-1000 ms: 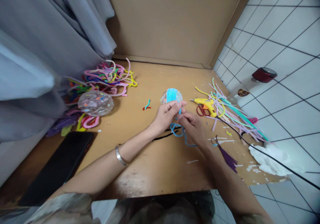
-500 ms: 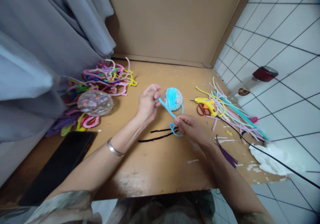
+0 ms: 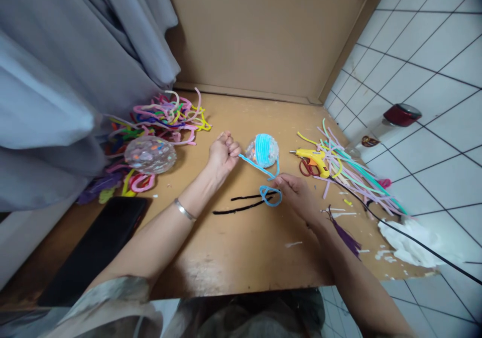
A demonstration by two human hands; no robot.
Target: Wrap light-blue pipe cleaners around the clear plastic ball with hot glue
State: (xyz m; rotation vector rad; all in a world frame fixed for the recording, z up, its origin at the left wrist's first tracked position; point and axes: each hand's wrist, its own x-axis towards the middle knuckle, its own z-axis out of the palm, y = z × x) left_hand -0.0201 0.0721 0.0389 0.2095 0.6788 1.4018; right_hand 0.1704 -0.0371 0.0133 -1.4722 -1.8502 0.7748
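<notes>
My left hand (image 3: 225, 153) is closed on one end of a light blue pipe cleaner (image 3: 258, 166), which stretches down and right to the pinched fingers of my right hand (image 3: 295, 190). Just behind them a clear ball (image 3: 273, 152), with bright blue strands wrapped round its middle, sits on the table. A loose blue strand hangs from its right side. Below my hands lies a blue loop (image 3: 271, 197), touching two black strips (image 3: 239, 210) on the wood.
A pile of coloured pipe cleaners (image 3: 169, 114) and a speckled clear ball (image 3: 149, 155) are at left, above a black phone (image 3: 96, 247). A yellow glue gun (image 3: 312, 159), scissors (image 3: 308, 168), pastel strips (image 3: 352, 170), purple tassel (image 3: 344, 235) and bottle (image 3: 380, 129) are at right.
The blue pipe cleaner between my hands is now straighter and flatter. My left hand has closed into a tighter fist and lowered slightly. The view has shifted a little.
</notes>
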